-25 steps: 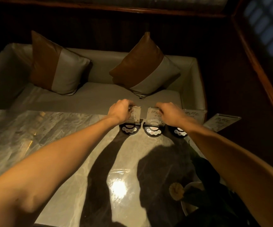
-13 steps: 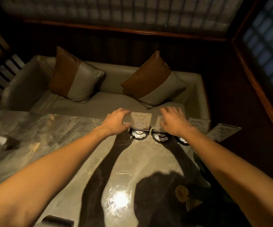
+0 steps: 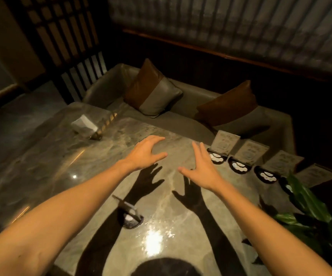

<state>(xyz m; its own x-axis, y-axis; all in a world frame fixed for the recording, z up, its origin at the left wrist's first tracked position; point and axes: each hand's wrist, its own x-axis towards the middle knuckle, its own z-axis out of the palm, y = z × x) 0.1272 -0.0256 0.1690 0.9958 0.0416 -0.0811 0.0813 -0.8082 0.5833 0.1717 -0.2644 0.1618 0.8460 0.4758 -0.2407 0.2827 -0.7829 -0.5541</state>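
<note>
Both forearms reach forward over the table [image 3: 61, 166], palms down. The left hand [image 3: 143, 153] is held above the stone top, fingers spread and slightly bent, thumb out to the right, gripping nothing. The right hand [image 3: 202, 168] is likewise held above the top, fingers straight and fanned, thumb out to the left, also holding nothing. Their shadows fall nearer on the surface, apart from the hands.

Count:
- One table.
- One sofa [image 3: 109, 86] along its far side.
- Two cushions [image 3: 153, 92] on the sofa, left and right.
- One plant [image 3: 308, 206] at the near right.
- Five card stands [image 3: 223, 143]. Four stand in a row along the table's far right edge, the first just right of the right hand's fingertips. The fifth stands alone, near centre, between the forearms.
- One box [image 3: 84, 124] at the far left.
</note>
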